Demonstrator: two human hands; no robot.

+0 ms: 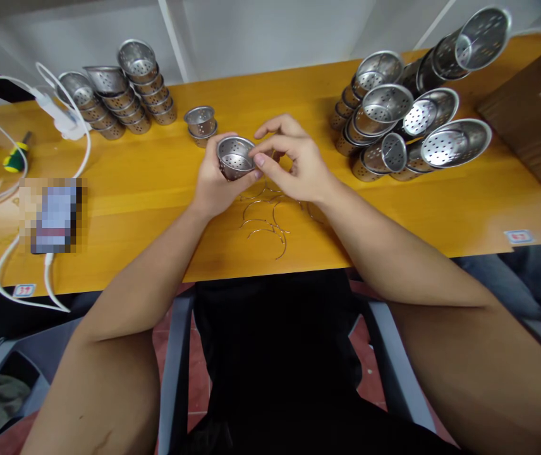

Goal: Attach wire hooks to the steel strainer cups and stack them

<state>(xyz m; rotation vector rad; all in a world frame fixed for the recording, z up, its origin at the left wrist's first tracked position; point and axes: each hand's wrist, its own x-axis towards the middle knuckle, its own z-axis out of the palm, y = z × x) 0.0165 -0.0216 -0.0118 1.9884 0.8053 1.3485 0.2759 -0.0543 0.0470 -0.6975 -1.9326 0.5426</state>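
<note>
My left hand (216, 183) is wrapped around a small perforated metal cup (236, 155), its mouth tilted up towards me. At the cup's right rim, the thumb and index finger of my right hand (294, 158) come together in a pinch. Whatever lies between those fingertips is too small to make out. Several thin curved wires (263, 221) are scattered on the table just below my hands. Right behind the held cup stands a short stack of similar cups (200, 123).
Taller stacks of perforated cups stand at the back left (119, 95) and right (394, 114). A cardboard box (531, 120) sits at the far right of the yellow table (157, 253). At left are a phone (56, 218) on a white cable, a power strip (64, 120) and a screwdriver (15, 158).
</note>
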